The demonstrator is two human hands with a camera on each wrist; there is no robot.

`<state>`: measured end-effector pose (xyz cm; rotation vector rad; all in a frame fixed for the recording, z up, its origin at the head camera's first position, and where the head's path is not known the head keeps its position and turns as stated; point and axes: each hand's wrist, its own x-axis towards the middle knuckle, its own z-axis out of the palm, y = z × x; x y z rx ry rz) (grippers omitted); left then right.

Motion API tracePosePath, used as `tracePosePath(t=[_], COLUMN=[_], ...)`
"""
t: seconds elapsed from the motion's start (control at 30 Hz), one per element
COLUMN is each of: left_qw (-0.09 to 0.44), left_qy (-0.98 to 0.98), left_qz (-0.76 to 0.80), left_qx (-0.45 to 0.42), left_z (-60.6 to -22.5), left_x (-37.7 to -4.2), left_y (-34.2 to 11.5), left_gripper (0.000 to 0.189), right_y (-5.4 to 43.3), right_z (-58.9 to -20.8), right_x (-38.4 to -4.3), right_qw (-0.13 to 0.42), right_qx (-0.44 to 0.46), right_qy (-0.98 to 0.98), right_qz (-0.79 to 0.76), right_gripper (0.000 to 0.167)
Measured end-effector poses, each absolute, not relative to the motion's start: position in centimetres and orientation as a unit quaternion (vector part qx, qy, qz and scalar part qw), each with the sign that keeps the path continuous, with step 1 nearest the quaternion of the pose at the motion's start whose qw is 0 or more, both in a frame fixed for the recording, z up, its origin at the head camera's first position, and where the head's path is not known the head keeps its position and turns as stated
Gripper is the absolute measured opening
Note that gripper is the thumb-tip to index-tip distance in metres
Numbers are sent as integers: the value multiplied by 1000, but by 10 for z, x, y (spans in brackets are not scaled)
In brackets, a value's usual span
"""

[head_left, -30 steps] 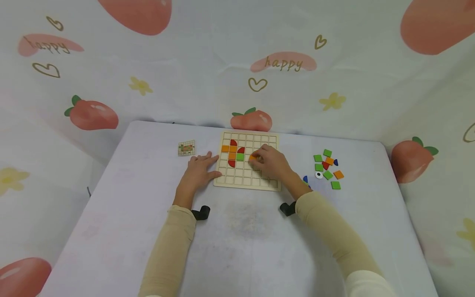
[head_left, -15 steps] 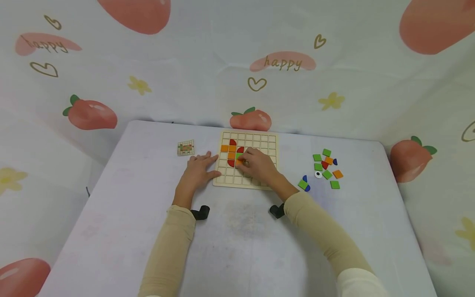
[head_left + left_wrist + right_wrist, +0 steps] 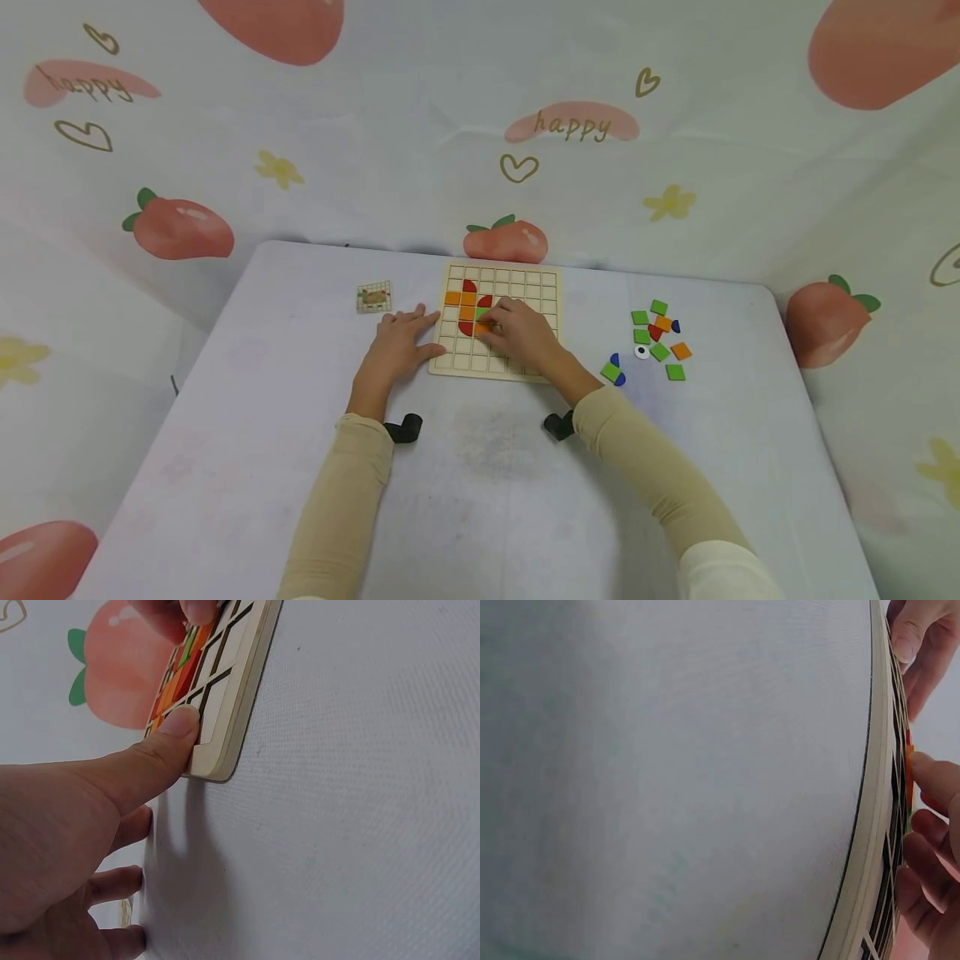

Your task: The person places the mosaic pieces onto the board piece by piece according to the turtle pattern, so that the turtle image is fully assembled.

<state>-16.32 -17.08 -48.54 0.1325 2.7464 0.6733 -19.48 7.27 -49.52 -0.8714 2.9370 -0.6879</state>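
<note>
A wooden grid board lies on the table. Set in its cells are orange squares, red rounded pieces and a green square. My right hand pinches an orange square tile at the cell just below the green one; the right wrist view shows the thumb against this orange tile. At the board's left edge is my left hand, its fingers spread on the table. Its thumb presses on the board's corner area in the left wrist view.
To the right lie several loose green tiles, orange tiles, a red piece, blue pieces and a white eye disc. A small picture card rests left of the board. A printed cloth backdrop stands behind.
My right hand has moved left across the board with the orange tile, down to the cell below the green square, and has stayed there since. The left hand has kept its place.
</note>
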Motion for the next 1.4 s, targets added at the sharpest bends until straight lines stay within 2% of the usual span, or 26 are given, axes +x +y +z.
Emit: tracePosePath(t=[0.23, 0.33, 0.47, 0.7, 1.4], left_qw=[162, 162, 160, 164, 154], left_qy=[957, 958, 959, 959, 963], left_qz=[235, 231, 228, 230, 216], left_qx=[43, 42, 42, 36, 37], left_z=[-483, -482, -483, -483, -479], left_x=[-162, -162, -162, -162, -159], left_y=[-169, -169, -169, -169, -167], left_gripper=[74, 74, 75, 75, 75], right_y=[74, 75, 80, 98, 174], right_z=[-495, -493, -490, -488, -488], right_x=[-195, -192, -187, -180, -174], right_qw=[1, -22, -37, 5, 42], right_qx=[-276, -285, -282, -252, -168], right_qy=[936, 940, 952, 966, 982], right_qz=[-217, -188, -112, -55, -77], right_gripper=[31, 32, 42, 71, 83])
